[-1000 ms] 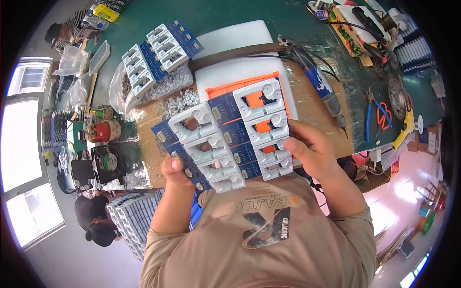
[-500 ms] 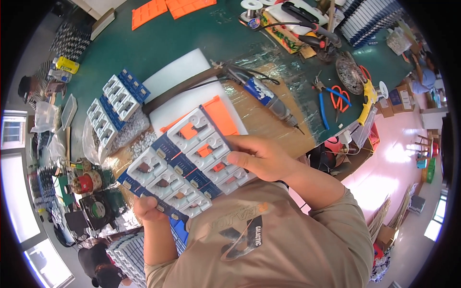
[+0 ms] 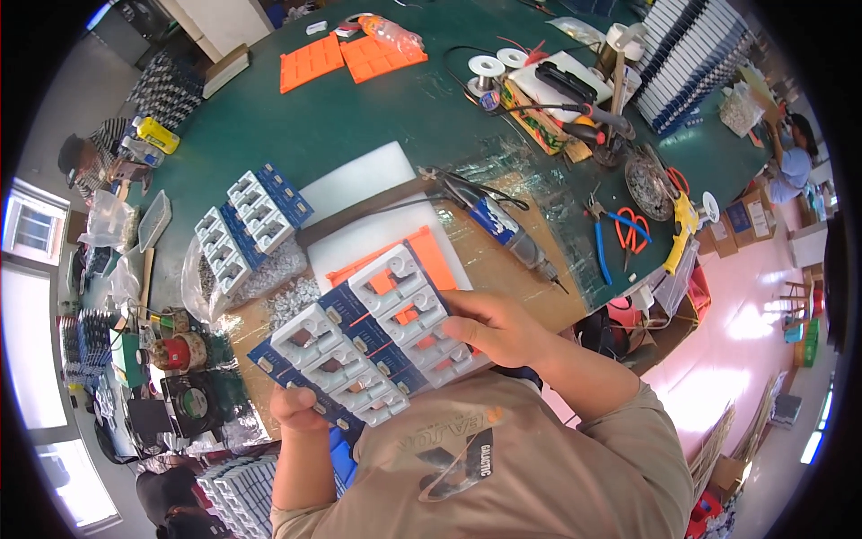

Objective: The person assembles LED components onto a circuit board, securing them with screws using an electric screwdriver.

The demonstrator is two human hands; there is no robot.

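Note:
A blue circuit board panel with grey-white plastic frames is tilted in front of my chest, above the near edge of the table. My left hand grips its lower left edge, thumb on top. On the right edge my right hand clasps it, thumb over a frame and fingers underneath. Orange shows through several openings in the frames. Beyond the panel lies an orange plate on a white foam sheet, partly covered by the panel. A similar blue board with frames rests on a bag of small pale parts.
A blue rotary tool lies on cardboard right of the foam. Farther right are pliers, orange-handled scissors and a yellow glue gun. Orange plates and wire spools lie at the back. Other people sit at far left and right.
The view has shifted, so the whole table appears lower and farther right. Both hands keep their hold on the panel, which stays tilted much as before.

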